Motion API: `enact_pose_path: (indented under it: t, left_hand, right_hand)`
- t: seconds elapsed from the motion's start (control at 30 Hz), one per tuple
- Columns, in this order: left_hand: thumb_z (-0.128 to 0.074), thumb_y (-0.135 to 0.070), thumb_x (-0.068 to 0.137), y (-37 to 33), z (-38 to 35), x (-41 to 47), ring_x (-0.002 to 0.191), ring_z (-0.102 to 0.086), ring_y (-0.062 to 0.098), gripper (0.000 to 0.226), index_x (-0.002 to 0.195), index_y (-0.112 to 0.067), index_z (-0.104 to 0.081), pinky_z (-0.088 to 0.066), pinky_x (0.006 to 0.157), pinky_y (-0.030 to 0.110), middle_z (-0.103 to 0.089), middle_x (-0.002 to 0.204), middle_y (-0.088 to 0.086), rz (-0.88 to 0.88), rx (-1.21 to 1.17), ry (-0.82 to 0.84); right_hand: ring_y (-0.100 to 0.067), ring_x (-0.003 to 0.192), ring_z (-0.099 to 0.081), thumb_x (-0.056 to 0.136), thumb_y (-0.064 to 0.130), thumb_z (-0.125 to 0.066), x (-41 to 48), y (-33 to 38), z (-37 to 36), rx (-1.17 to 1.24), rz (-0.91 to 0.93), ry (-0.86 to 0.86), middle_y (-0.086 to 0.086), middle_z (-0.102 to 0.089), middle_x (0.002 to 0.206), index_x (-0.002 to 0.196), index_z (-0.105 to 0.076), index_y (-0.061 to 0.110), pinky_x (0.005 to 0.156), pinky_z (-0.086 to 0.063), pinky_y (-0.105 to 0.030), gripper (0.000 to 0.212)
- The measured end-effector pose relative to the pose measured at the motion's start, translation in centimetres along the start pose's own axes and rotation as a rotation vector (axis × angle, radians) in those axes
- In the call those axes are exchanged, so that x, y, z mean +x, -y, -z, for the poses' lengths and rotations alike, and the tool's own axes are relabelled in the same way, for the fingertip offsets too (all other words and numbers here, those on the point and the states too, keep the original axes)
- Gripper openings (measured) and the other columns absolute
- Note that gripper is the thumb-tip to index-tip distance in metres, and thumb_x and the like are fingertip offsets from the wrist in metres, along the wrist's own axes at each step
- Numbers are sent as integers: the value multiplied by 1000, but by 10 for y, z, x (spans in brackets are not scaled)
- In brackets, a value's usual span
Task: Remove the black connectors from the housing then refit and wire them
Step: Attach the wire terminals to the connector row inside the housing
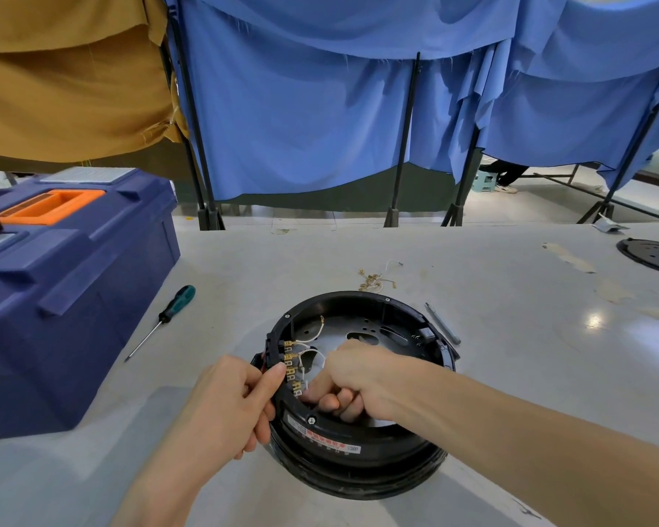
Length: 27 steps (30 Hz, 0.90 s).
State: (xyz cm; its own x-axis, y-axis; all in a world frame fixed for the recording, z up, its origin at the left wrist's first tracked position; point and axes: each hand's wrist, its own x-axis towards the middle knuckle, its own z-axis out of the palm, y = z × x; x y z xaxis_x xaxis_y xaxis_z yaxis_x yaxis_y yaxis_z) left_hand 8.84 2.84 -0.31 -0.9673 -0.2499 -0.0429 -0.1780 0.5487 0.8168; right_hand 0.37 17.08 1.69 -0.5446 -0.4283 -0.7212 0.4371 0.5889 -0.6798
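Nearest the camera, the person's left hand (pixel 229 405) grips the near-left rim of the housing (pixel 358 456). Its thumb presses the edge beside the black connectors (pixel 273 351) and its fingers curl round the outer wall. The right hand (pixel 354 378) reaches inside the housing with its fingers curled tight, its fingertips (pixel 312 397) at the lowest of the brass terminals (pixel 290 365). Whether it pinches a terminal or a wire there cannot be told.

The connectors sit in a row on the left inner wall, with white wires (pixel 312 351) looping from the terminals toward the middle of the housing. The likely risk is a hard or crooked pull or push at that lowest terminal. That could bend the thin brass tab, tear a wire from its crimp, or make the housing skid on the smooth counter (pixel 510 298) if the left hand loosens.

Just beyond the housing lie a grey pen-like tool (pixel 444 324) and a small heap of loose terminals (pixel 371 279). These are easy to scatter with a stray forearm. To the left lies a screwdriver (pixel 176 310) beside a blue toolbox (pixel 65 279). Blue curtains (pixel 301 108) hang behind.
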Motion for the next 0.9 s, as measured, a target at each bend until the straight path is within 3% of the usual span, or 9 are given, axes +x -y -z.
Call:
enact_pose_path:
  t: [0.1,0.17,0.4,0.5,0.7,0.8,0.9]
  left_hand:
    - [-51,-38,96,0,-1,2,32,-48,15,53,59,-1,-60,-40,36,23,-58,41,6,10,-1,18]
    - [-51,-39,96,0,0,2,32,-48,14,53,60,-1,-60,-40,36,23,-59,41,6,10,10,22]
    - [-52,-40,94,2,3,2,33,-44,16,54,60,1,-62,-38,36,24,-56,41,6,5,-30,39]
    - [-51,-42,94,3,3,2,33,-44,16,56,61,1,-62,-38,37,24,-56,41,6,7,-43,48]
    - [-49,-42,95,6,0,3,33,-43,17,55,60,-1,-59,-37,37,24,-55,40,6,6,-46,36]
    - [-48,-40,96,6,-3,5,32,-45,16,54,60,-1,-58,-38,35,23,-56,40,7,1,-51,24]
    - [-48,-41,96,6,-4,6,32,-45,16,55,59,-1,-58,-38,36,24,-57,41,7,2,-56,17]
  right_hand:
    - [-6,22,-29,86,-3,-49,3,0,-6,-58,53,-177,-5,-44,42,57,-50,5,30,-22,-9,30]
    - [-6,22,-29,84,-4,-50,3,-1,-9,-76,79,-199,-6,-44,44,59,-53,4,31,-22,-9,26]
    - [-4,27,-28,98,7,-50,4,-4,9,136,56,43,0,-43,42,75,-52,7,26,-21,-13,23]
    - [-4,29,-28,96,5,-55,4,-2,13,160,104,11,-1,-43,44,78,-56,4,27,-21,-13,18]
    - [-5,27,-28,90,-1,-57,10,1,-2,123,135,-127,-5,-44,45,60,-50,5,28,-21,-12,32]
    - [-7,25,-26,90,1,-53,16,1,-8,72,156,-259,-4,-43,38,59,-50,6,31,-19,-11,32]
    - [-7,24,-26,88,0,-52,17,0,-7,76,172,-263,-3,-42,34,61,-51,5,31,-19,-11,28]
